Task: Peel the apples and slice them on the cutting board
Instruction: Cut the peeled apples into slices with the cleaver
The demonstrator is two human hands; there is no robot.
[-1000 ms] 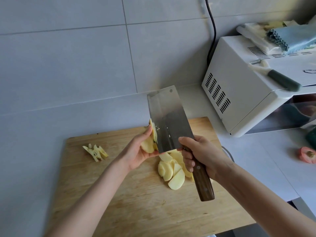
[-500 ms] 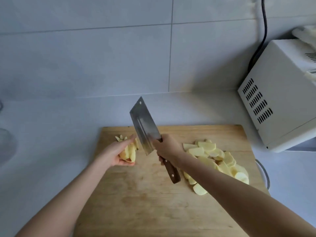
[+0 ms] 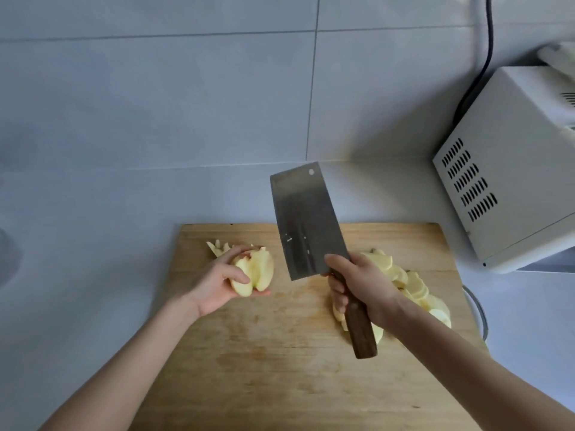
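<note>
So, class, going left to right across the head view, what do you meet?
left hand → apple piece → cleaver → right hand → apple slices → microwave

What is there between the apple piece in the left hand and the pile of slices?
In the head view, the cleaver, held by the right hand, stands between the apple piece and the slices; under it the board is bare.

A pale-yellow peeled apple chunk (image 3: 255, 270), red-tinged at its top, rested in the left hand (image 3: 214, 286) over the rectangular wooden cutting board (image 3: 280, 353). Thin pale apple slices (image 3: 415, 286) lay heaped on the board's right side, small core scraps (image 3: 217, 246) near its far-left corner.
</note>
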